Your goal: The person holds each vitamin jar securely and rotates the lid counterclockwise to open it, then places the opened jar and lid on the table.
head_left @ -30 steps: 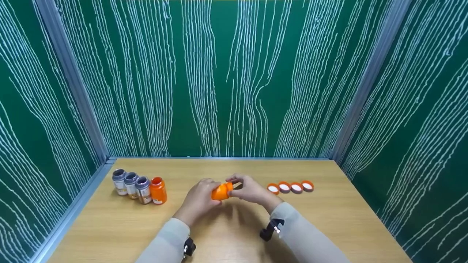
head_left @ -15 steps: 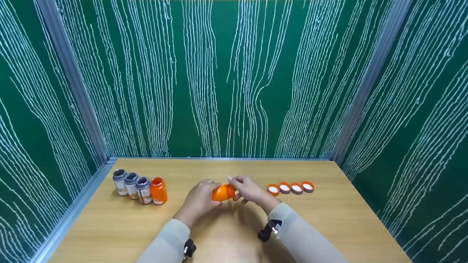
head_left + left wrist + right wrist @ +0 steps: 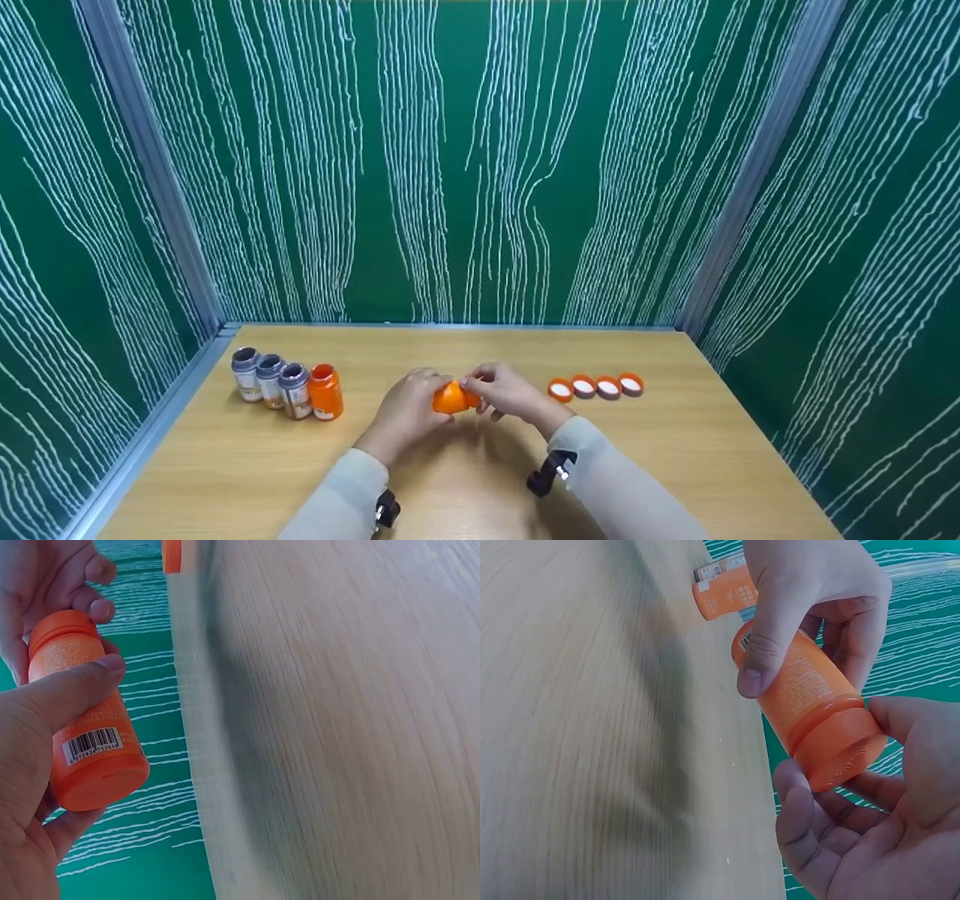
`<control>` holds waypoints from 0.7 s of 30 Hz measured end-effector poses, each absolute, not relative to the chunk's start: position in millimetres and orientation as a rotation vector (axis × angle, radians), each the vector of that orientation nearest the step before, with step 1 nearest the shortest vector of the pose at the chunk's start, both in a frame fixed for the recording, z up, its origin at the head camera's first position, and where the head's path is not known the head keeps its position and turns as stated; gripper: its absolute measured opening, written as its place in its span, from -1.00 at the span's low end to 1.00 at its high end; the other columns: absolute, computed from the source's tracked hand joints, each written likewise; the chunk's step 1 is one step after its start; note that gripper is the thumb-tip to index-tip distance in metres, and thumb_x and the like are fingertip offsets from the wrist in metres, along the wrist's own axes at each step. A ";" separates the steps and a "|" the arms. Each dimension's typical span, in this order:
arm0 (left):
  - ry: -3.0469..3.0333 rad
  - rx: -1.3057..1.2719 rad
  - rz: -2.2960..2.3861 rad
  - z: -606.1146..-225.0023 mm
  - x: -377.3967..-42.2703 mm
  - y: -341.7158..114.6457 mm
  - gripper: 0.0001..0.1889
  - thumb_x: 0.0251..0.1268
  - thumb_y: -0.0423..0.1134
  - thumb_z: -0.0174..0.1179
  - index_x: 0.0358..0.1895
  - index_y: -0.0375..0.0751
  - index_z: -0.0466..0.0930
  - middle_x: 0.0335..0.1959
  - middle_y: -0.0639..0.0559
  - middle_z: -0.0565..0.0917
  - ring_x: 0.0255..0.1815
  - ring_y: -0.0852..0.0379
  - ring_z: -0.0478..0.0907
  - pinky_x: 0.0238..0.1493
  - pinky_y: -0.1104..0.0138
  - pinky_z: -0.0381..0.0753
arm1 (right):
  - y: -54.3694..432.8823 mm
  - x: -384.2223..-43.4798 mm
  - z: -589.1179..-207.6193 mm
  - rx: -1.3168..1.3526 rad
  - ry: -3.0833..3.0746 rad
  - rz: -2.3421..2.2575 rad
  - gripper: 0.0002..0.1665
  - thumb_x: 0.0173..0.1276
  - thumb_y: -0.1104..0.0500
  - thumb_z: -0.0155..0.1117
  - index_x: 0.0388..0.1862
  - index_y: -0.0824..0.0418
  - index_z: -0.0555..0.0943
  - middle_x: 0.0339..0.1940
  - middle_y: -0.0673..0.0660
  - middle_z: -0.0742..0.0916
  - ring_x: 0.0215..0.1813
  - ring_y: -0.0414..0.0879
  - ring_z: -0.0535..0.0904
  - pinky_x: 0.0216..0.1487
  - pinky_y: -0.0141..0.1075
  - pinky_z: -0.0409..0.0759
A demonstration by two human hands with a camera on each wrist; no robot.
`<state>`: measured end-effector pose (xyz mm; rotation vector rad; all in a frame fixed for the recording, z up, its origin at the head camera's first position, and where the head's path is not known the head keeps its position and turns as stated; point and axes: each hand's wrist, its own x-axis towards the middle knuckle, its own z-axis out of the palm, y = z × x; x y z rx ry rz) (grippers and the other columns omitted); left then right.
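Observation:
My left hand (image 3: 415, 400) grips an orange pill bottle (image 3: 450, 398) by its body, tilted on its side above the table. The left wrist view shows a barcode label near the base of the bottle (image 3: 86, 705), with the thumb across its side. My right hand (image 3: 508, 390) is at the bottle's other end. In the right wrist view its thumb and fingers pinch the edge of an orange screw cap (image 3: 838, 748), which sits over the bottle's neck.
On the table's left stand several uncapped bottles in a row, grey-necked ones (image 3: 295, 391) and an orange one (image 3: 325, 392). Several orange-rimmed caps with white liners (image 3: 583, 385) lie upturned on the right. Green walls with white lines surround the wooden table (image 3: 465, 502).
My right hand's fingers have shifted round the cap end, first opening away from it and then closing on it again. My left hand and the bottle stay almost in place.

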<state>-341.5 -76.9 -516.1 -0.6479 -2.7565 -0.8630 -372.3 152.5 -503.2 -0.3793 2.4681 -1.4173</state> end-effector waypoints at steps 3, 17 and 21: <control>-2.750 -0.664 -0.854 -516.4 -342.4 -77.2 -0.43 0.27 -0.21 0.73 0.34 -0.11 0.82 0.20 -0.06 0.80 0.17 -0.03 0.71 0.42 0.04 0.81 | 152.9 -372.1 -501.5 -0.406 2.475 -1.417 -0.59 0.65 -0.09 0.45 0.22 0.17 0.75 -0.06 0.16 0.83 -0.09 0.16 0.78 -0.33 -0.35 0.77; -2.772 -0.642 -0.892 -517.6 -343.1 -73.7 -0.43 0.29 -0.17 0.72 0.37 -0.06 0.81 0.21 -0.02 0.80 0.16 0.01 0.70 0.43 0.05 0.81 | 159.7 -370.9 -499.6 -0.465 2.525 -1.369 -0.41 0.56 -0.13 0.55 0.42 0.12 0.70 0.35 0.26 0.76 0.04 0.03 0.75 -0.03 -0.04 0.89; -2.768 -0.647 -0.899 -516.4 -342.3 -71.3 -0.43 0.27 -0.19 0.73 0.35 -0.08 0.82 0.18 -0.03 0.80 0.15 0.00 0.71 0.41 0.04 0.82 | 159.6 -371.1 -497.4 -0.318 2.499 -1.404 -0.21 0.61 -0.38 0.39 0.50 0.14 0.65 0.32 0.25 0.76 0.05 0.07 0.75 -0.06 -0.12 0.87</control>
